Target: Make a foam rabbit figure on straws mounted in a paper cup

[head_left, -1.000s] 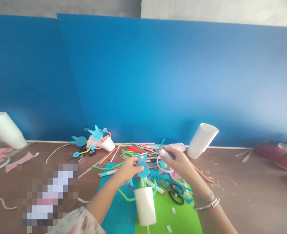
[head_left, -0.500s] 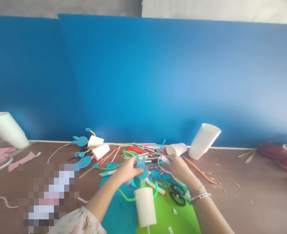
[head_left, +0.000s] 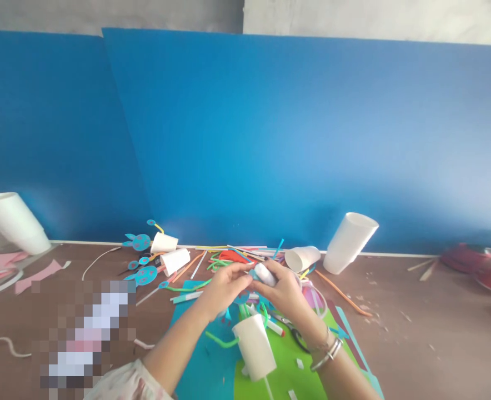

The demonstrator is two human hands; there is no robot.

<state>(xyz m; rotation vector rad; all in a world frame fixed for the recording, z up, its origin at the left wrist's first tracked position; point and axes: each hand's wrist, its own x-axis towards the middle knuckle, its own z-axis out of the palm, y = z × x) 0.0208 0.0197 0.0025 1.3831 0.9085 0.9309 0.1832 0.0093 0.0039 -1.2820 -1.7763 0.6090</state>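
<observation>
My left hand (head_left: 229,286) is closed on a small blue paper piece (head_left: 252,274), which the fingers mostly cover. My right hand (head_left: 282,289) grips a white object with rounded sides (head_left: 265,274), its fingertips meeting those of my left hand. Just below the hands, a white paper cup (head_left: 256,348) with green pipe-cleaner arms (head_left: 224,343) lies tilted over green paper (head_left: 301,361) and blue paper (head_left: 206,355). A white marker with a red tip (head_left: 274,326) and scissors (head_left: 299,337) lie near my right wrist.
Paper cups with blue rabbit heads (head_left: 139,242) lie at the left. White cup stacks lean at the far left (head_left: 14,223) and right (head_left: 349,243). Behind stands a blue panel (head_left: 245,139). Pipe cleaners and an orange stick (head_left: 343,293) are scattered about.
My right hand has moved left with the white object, up to my left hand. The blue rabbit head is now largely hidden, and the cup below has tilted and shifted slightly right.
</observation>
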